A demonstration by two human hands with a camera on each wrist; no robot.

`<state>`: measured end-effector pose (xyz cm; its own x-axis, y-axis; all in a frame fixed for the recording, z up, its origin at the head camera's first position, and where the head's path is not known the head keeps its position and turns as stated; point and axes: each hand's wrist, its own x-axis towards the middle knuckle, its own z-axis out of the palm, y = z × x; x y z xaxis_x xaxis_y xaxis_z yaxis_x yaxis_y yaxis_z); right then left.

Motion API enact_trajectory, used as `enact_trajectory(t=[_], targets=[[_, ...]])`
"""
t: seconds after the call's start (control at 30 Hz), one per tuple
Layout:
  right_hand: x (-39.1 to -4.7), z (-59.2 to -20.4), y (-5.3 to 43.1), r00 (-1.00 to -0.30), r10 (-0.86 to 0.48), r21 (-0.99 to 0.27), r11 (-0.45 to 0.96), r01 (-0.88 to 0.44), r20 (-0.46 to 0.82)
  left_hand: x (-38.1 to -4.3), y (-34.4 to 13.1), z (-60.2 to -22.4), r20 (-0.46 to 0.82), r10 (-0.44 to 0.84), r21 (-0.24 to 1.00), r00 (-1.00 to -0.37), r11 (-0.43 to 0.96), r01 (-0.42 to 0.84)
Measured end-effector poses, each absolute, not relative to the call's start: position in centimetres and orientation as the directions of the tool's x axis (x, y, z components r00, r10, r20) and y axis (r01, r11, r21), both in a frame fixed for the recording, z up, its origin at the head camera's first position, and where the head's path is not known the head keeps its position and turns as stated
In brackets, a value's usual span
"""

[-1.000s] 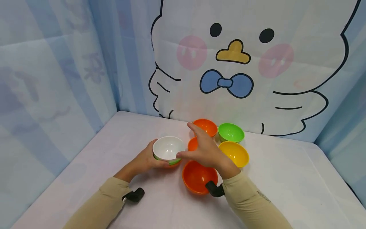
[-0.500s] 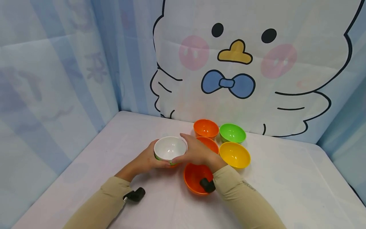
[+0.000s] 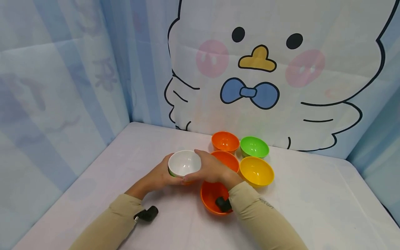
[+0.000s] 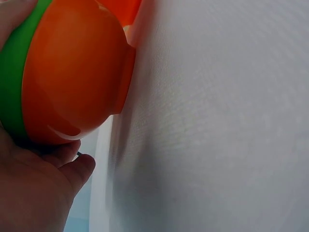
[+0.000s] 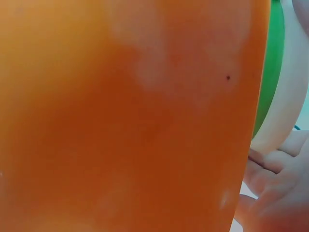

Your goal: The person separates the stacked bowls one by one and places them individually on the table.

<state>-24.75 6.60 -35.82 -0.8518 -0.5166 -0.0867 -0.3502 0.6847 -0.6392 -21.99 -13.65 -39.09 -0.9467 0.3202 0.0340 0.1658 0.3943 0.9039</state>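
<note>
My left hand (image 3: pixel 159 175) holds the left side of a small stack of bowls, fingers around it. The white bowl (image 3: pixel 184 163) is on top, the green bowl (image 4: pixel 14 67) under it, and an orange bowl (image 4: pixel 77 67) at the bottom. From the other side my right hand (image 3: pixel 207 168) grips the white bowl near its rim, its thumb close to the left thumb. In the left wrist view the stack's foot is at or just above the table; contact is hard to tell. A near orange surface (image 5: pixel 145 121) fills most of the right wrist view.
Right of the stack stand an orange bowl (image 3: pixel 225 141) at the back, a light green bowl (image 3: pixel 254 147), a yellow bowl (image 3: pixel 257 171), another orange bowl (image 3: pixel 227 159), and a nearer red-orange bowl (image 3: pixel 212 198) under the right wrist. A patterned curtain (image 3: pixel 150 69) hangs behind the table (image 3: pixel 312 194).
My right hand has come left and down from above the bowls, and its fingers have closed on the white bowl. The left hand has kept its hold with little movement.
</note>
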Motion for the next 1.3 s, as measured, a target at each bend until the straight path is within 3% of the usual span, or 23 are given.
enact_trajectory(t=[0.53, 0.97, 1.3], targets=[[-24.0, -33.9, 6.8, -0.889, -0.455, -0.643, 0.664, -0.381, 0.057, -23.0, -13.9, -40.7, 0.134, 0.361, 0.905, -0.923, 0.336, 0.263], [-21.5, -31.4, 11.1, -0.873, -0.411, -0.652, 0.592, -0.474, 0.262, -22.4, -13.8, -40.5, 0.012, 0.28, 0.883, -0.96, 0.447, 0.141], [-19.0, -31.7, 16.8, -0.935, -0.287, -0.63, 0.692, -0.352, 0.207, -22.6, -13.9, -40.4, -0.017, 0.251, 0.864, -0.968, 0.491, 0.112]])
